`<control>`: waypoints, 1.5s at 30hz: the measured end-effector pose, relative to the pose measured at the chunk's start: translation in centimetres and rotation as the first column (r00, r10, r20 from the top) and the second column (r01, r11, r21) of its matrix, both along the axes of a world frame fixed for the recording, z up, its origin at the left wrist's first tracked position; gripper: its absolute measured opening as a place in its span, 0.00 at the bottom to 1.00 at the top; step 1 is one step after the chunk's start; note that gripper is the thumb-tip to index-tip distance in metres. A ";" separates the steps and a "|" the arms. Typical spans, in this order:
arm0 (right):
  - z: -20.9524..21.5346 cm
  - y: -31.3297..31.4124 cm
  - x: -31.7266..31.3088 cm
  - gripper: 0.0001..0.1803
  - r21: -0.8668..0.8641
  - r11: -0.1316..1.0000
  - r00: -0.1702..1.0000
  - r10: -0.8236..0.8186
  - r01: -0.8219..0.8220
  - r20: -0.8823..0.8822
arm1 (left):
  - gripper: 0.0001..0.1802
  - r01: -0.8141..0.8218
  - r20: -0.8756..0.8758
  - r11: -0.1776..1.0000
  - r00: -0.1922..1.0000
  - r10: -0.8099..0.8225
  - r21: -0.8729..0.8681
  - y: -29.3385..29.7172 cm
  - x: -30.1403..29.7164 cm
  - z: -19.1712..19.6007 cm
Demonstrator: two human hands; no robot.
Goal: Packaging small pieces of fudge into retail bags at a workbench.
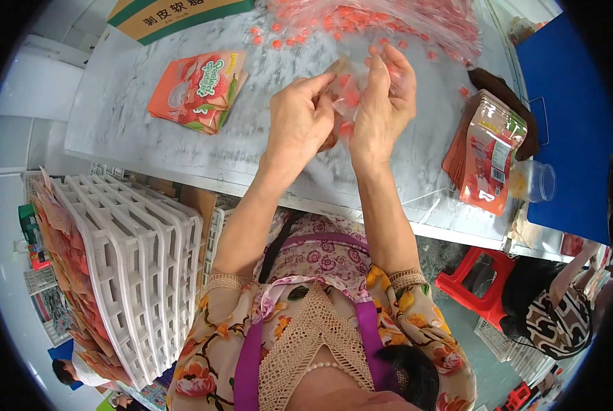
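In front of me over the table, my left hand (298, 125) is closed round a small pouch, mostly hidden by the fingers; a brownish edge shows. My right hand (380, 113) is right beside it, fingers curled round red wrapped candies in clear film. Several red candies (348, 96) show between the two hands, at the pouch's side. Whether they lie inside the pouch or in front of it, I cannot tell. Beyond the hands, loose red candies (277, 44) lie scattered beside a big clear plastic bag (416, 20) of the same candies.
At left on the table (128, 130) lies a stack of red pouches (195, 89), with a green-and-brown carton (176, 19) behind. More pouches (488, 157) and a clear plastic cup (541, 182) lie at right. White crates (142, 267) stand left, a red stool (472, 274) right.
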State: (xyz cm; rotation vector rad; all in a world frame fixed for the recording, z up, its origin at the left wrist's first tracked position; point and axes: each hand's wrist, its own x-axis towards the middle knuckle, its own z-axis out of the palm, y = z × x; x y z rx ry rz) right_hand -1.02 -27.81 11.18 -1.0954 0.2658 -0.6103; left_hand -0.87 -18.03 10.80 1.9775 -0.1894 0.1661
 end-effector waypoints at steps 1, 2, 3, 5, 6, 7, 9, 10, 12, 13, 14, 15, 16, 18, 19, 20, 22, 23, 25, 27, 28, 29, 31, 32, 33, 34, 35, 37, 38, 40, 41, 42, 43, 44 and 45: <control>-0.2 -0.1 0.3 0.17 -0.069 0.998 1.000 -0.005 0.005 0.006 | 0.17 0.002 0.032 0.999 0.999 -0.004 0.051 -0.1 -0.1 0.1; -0.5 -0.3 0.5 0.16 -0.137 0.991 1.000 -0.009 0.011 0.013 | 0.17 0.000 0.031 0.999 1.000 -0.002 0.050 0.0 -0.1 0.1; -0.7 -0.3 0.7 0.16 -0.138 0.990 1.000 -0.006 0.008 0.014 | 0.17 -0.008 0.004 1.000 1.000 0.008 0.024 0.1 0.1 0.1; -1.0 -0.4 1.0 0.14 -0.200 0.980 1.000 0.013 -0.013 -0.004 | 0.17 -0.019 -0.023 1.000 1.000 0.019 -0.003 0.2 0.4 0.2; -0.9 -0.5 0.8 0.14 -0.201 0.979 1.000 0.015 -0.016 -0.006 | 0.16 -0.022 -0.020 1.000 1.000 0.022 0.010 0.2 0.5 0.3; -0.6 -0.6 0.3 0.14 -0.257 0.959 0.993 0.114 -0.120 -0.038 | 0.15 -0.024 -0.018 0.999 1.000 0.025 0.024 0.1 0.6 0.5; -0.6 -1.2 0.2 0.14 -0.309 0.925 0.975 0.209 -0.223 -0.077 | 0.15 -0.025 -0.032 0.999 0.999 0.026 0.026 0.1 1.0 0.7; -1.0 -1.8 0.6 0.14 -0.453 0.863 0.973 0.221 -0.225 -0.062 | 0.14 -0.023 -0.045 0.999 0.999 0.025 0.029 0.1 1.2 0.7; -1.8 -2.6 1.2 0.13 -0.586 0.780 0.970 0.238 -0.222 -0.051 | 0.14 -0.020 -0.035 1.000 0.999 0.020 -0.003 0.3 2.0 0.1; -2.3 -2.9 1.5 0.15 -0.714 0.678 0.967 0.254 -0.175 0.004 | 0.14 -0.017 -0.023 0.999 1.000 0.016 -0.035 0.5 2.3 -0.2; -2.6 -3.0 1.7 0.17 -0.820 0.560 0.959 0.279 -0.115 0.056 | 0.14 -0.019 -0.025 0.999 1.000 0.019 -0.034 0.7 2.5 -0.2; -2.6 -3.1 1.7 0.17 -0.821 0.559 0.960 0.276 -0.115 0.053 | 0.14 -0.007 -0.063 0.998 0.998 0.003 -0.065 0.7 2.6 -0.1; -2.5 -3.0 1.8 0.19 -0.770 0.615 0.936 0.345 -0.166 0.073 | 0.15 0.003 -0.100 0.995 0.995 -0.012 -0.096 0.8 2.7 0.0; -2.3 -3.4 1.6 0.20 -0.715 0.664 0.908 0.407 -0.221 0.097 | 0.15 -0.019 -0.115 0.998 0.993 0.013 -0.053 1.5 3.0 0.7; -2.2 -3.9 1.4 0.23 -0.595 0.762 0.912 0.394 -0.255 0.113 | 0.16 -0.042 -0.126 0.999 0.991 0.040 -0.008 2.0 3.2 1.2; -2.2 -4.6 1.2 0.26 -0.461 0.841 0.917 0.379 -0.284 0.127 | 0.16 -0.041 -0.129 0.999 0.991 0.039 -0.008 2.6 3.1 1.8; -6.0 -6.8 1.4 0.27 -0.614 0.742 0.948 0.317 -0.270 -0.033 | 0.16 -0.033 -0.116 0.985 0.993 0.014 -0.170 4.0 2.7 3.0; -8.2 -7.3 1.3 0.29 -0.744 0.609 0.960 0.217 -0.275 -0.177 | 0.17 -0.022 -0.023 0.982 1.000 0.018 -0.188 4.6 2.8 3.1; -12.2 -6.3 0.5 0.33 -0.873 0.386 0.954 0.126 -0.299 -0.271 | 0.17 -0.011 -0.031 0.985 1.000 0.006 -0.172 5.0 3.5 3.3; -13.3 -5.1 0.1 0.37 -0.931 0.137 0.941 0.015 -0.338 -0.339 | 0.16 -0.002 -0.042 0.988 0.999 -0.005 -0.155 5.1 3.7 3.5; -13.1 -4.0 -0.8 0.39 -0.945 0.107 0.949 0.084 -0.311 -0.303 | 0.16 -0.026 -0.050 0.980 0.999 0.016 -0.198 5.3 3.2 4.2; -13.1 -3.1 -1.5 0.42 -0.956 0.079 0.951 0.154 -0.281 -0.267 | 0.15 -0.050 -0.060 0.970 0.998 0.036 -0.239 5.4 3.0 4.5; -13.4 -2.1 -2.2 0.37 -0.973 0.020 0.950 0.221 -0.228 -0.218 | 0.15 -0.048 -0.078 0.981 0.996 0.034 -0.190 5.7 2.9 4.5; -13.6 -1.9 -2.4 0.33 -0.985 -0.036 0.942 0.288 -0.167 -0.171 | 0.15 -0.044 -0.094 0.989 0.995 0.031 -0.143 5.9 2.8 4.5; -13.8 -2.1 -2.1 0.33 -0.985 -0.035 0.941 0.292 -0.167 -0.170 | 0.15 -0.048 -0.094 0.989 0.995 0.035 -0.141 6.2 2.7 4.3; -14.1 -2.9 -1.7 0.26 -0.974 -0.054 0.916 0.330 -0.220 -0.226 | 0.15 -0.027 -0.062 0.983 0.998 0.016 -0.183 6.3 2.7 3.5; -14.3 -3.8 -1.2 0.19 -0.959 -0.074 0.887 0.366 -0.272 -0.280 | 0.15 -0.004 -0.030 0.975 1.000 -0.003 -0.224 6.3 2.6 3.1; -14.8 -5.5 0.5 0.15 -0.948 0.067 0.873 0.415 -0.312 -0.258 | 0.16 0.009 -0.020 0.974 1.000 -0.014 -0.225 6.3 2.5 2.9; -14.7 -6.4 0.7 0.11 -0.916 0.204 0.859 0.462 -0.346 -0.222 | 0.16 0.019 -0.005 0.974 1.000 -0.020 -0.227 6.2 2.3 2.9; -11.5 -7.0 0.7 0.11 -0.789 0.318 0.806 0.483 -0.525 -0.342 | 0.16 0.002 -0.017 0.969 1.000 -0.007 -0.248 6.7 2.2 2.8; -10.3 -7.8 0.2 0.12 -0.712 0.434 0.817 0.453 -0.552 -0.357 | 0.16 0.006 -0.029 0.962 0.999 -0.014 -0.272 6.7 2.1 2.7; -9.8 -8.2 -0.4 0.12 -0.622 0.543 0.823 0.428 -0.564 -0.373 | 0.16 0.002 -0.030 0.962 0.999 -0.010 -0.274 6.8 1.9 2.6; -10.0 -8.6 -1.5 0.12 -0.623 0.542 0.823 0.426 -0.564 -0.375 | 0.16 0.002 -0.018 0.949 1.000 -0.008 -0.315 6.8 1.7 2.6; -10.6 -8.7 -2.8 0.12 -0.826 0.402 0.898 0.357 -0.396 -0.258 | 0.16 0.001 -0.005 0.935 1.000 -0.003 -0.356 6.7 1.5 2.6; -11.2 -8.8 -4.1 0.13 -0.955 0.227 0.942 0.315 -0.190 -0.113 | 0.16 0.000 -0.003 0.934 1.000 -0.001 -0.358 6.4 1.1 2.7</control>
